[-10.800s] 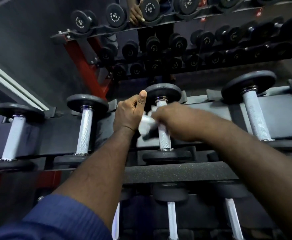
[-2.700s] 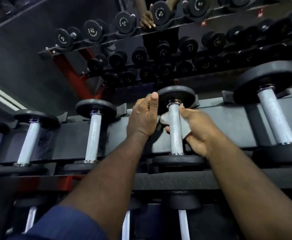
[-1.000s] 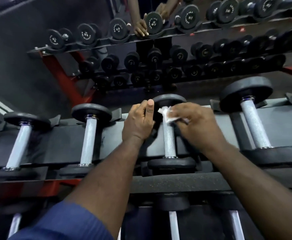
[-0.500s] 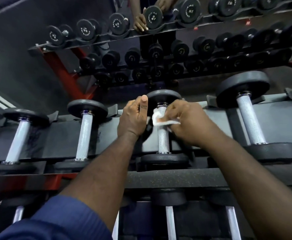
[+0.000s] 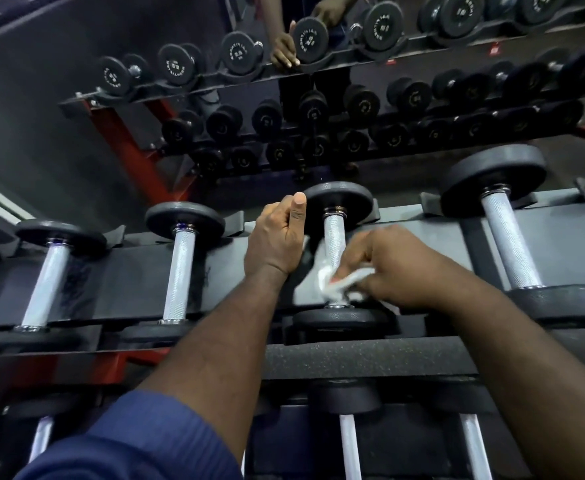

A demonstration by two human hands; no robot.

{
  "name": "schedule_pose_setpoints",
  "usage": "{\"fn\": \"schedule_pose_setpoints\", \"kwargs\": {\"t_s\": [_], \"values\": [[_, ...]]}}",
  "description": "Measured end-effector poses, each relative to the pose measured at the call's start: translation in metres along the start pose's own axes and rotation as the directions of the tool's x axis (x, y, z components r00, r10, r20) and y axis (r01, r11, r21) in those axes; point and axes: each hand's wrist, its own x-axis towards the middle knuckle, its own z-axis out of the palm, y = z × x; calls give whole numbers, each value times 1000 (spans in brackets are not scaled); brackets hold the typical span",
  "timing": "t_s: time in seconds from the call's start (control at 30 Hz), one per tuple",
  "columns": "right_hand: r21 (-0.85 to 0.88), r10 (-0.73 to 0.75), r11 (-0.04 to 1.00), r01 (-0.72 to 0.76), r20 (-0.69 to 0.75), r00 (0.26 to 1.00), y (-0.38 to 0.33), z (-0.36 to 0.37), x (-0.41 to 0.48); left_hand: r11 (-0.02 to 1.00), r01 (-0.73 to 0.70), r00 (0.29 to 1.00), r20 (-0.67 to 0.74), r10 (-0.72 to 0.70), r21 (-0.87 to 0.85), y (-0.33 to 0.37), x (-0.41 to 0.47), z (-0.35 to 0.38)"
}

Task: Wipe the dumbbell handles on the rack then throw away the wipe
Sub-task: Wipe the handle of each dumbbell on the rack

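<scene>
Gym; mirrored dumbbell rack (image 5: 215, 271)

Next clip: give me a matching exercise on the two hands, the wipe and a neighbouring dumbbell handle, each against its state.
1 left hand
2 right hand
3 wipe
4 handle on the right

A white, bunched at the middle handle's near end
B untouched
C thumb up beside the far plate
D pinches the wipe

Pairs: 1-C, 2-D, 3-A, 4-B
</scene>
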Motion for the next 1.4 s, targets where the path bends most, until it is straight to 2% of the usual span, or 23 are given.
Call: {"fn": "schedule_pose_setpoints", "kwargs": {"t_s": [0.03,0.1,0.13,0.17,0.3,0.37,0.43,0.53,0.6,0.67,0.77,0.8,0.87,0.97,1.0,1.03,1.13,1.2,1.23,1.3,1.33,1.37,1.4], "values": [[91,51,995,-36,-168,985,2,4,5,1000,0,1000,3,0,4,0,0,-1],[242,205,965,-101,-460,864,4,17,16,1000,-2,1000,11,1,7,0,1,0],[314,288,940,-136,-510,810,5,22,19,1000,-2,1000,12,2,5,1,1,0],[365,345,916,-167,-506,790,6,27,19,1000,-2,1000,14,2,3,0,0,0],[409,386,879,-246,-306,870,9,35,-13,1000,-13,1000,15,13,-23,0,0,0],[476,427,829,-294,-198,882,10,39,-27,1000,-9,1000,16,9,-29,0,0,0],[619,451,730,-289,-118,885,13,39,-21,1000,-10,1000,22,10,-23,0,-1,0],[842,494,503,-198,-91,865,13,27,8,1000,-5,1000,24,5,-14,1,-1,1],[876,472,447,-180,-61,879,9,21,16,1000,1,1000,13,0,-23,1,-1,1],[856,400,439,-274,87,912,9,16,3,1000,-10,1000,5,10,-20,1,-1,0],[741,302,465,-485,382,873,11,14,-19,1000,-9,1000,0,9,-1,-1,-2,1],[745,311,443,-498,394,865,10,12,-17,1000,-5,1000,4,5,-2,0,-1,2],[810,381,372,-453,312,870,6,12,1,1000,2,1000,7,-2,-5,0,-1,1],[937,489,71,-342,266,831,6,19,28,1000,8,1000,9,-8,-15,1,-1,2],[945,487,0,-328,287,825,9,21,28,1000,10,1000,9,-10,-14,0,-1,1],[940,460,-25,-341,314,831,11,23,25,1000,11,1000,8,-11,-14,0,0,1],[908,371,-7,-419,391,842,22,23,15,1000,-6,1000,2,7,-12,-2,0,2],[912,349,-37,-409,395,850,21,19,23,1000,-5,1000,2,5,-6,-3,0,2],[922,397,-38,-385,367,841,18,19,29,1000,-4,1000,5,4,-8,-3,-1,2],[943,490,33,-331,274,827,7,22,40,1000,-7,1000,9,7,-9,-2,0,1],[936,512,144,-321,207,834,2,27,39,1000,-5,1000,11,5,-6,-1,0,1],[881,517,347,-323,108,849,0,34,33,1000,-2,1000,15,2,-5,-2,1,0],[735,477,596,-325,2,879,2,37,25,1000,-1,1000,25,2,-8,-2,1,-1]]}}
